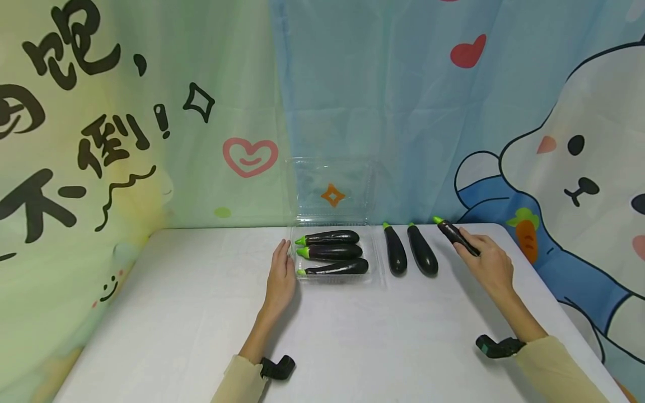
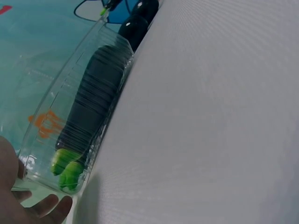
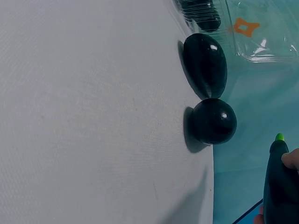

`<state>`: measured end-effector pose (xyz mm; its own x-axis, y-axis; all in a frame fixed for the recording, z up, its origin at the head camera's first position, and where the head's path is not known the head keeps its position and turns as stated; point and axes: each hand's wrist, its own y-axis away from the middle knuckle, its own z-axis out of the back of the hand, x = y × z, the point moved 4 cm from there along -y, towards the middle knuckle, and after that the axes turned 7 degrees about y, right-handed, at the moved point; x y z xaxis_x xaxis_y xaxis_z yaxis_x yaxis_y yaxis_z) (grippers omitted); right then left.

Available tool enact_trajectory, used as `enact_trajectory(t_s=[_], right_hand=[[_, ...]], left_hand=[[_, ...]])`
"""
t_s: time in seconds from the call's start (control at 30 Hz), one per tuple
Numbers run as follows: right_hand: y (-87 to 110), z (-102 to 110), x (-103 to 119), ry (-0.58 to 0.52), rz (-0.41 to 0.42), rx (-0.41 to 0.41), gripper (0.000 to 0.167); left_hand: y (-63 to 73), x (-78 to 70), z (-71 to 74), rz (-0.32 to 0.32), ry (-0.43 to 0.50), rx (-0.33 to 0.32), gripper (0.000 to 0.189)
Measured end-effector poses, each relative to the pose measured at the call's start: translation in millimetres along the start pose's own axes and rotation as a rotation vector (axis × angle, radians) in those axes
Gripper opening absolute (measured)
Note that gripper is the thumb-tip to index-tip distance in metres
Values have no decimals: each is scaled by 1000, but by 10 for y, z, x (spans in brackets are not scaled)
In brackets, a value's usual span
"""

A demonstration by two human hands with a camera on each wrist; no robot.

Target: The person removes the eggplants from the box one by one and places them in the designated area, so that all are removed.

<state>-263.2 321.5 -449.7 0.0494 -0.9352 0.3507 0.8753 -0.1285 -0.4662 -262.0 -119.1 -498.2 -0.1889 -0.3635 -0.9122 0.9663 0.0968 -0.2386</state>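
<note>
A clear plastic clamshell box stands near the table's back edge, lid raised. Inside it three dark eggplants lie side by side, green stem ends to the left. At the box's left side is my left hand, its fingers extended along the wall; the left wrist view shows fingertips right by the box's corner. My right hand grips another eggplant at the right, its green tip pointing away to the upper left. In the right wrist view this held eggplant is partly cut off by the frame.
Two more eggplants lie on the white table between the box and my right hand, stems toward the back. The transparent lid leans up before a printed curtain behind the table. Each wrist wears a black camera mount.
</note>
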Motion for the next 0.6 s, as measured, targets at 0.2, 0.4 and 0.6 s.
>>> enact_trajectory(t_s=[0.2, 0.4, 0.6], right_hand=[[0, 11, -6, -1, -22, 20, 47], [3, 20, -7, 11, -14, 25, 47], [10, -18, -34, 5, -9, 6, 43]], left_hand=[[0, 15, 6, 15, 1, 7, 46], [-2, 10, 9, -3, -4, 3, 46], [-8, 18, 7, -5, 0, 0, 46]])
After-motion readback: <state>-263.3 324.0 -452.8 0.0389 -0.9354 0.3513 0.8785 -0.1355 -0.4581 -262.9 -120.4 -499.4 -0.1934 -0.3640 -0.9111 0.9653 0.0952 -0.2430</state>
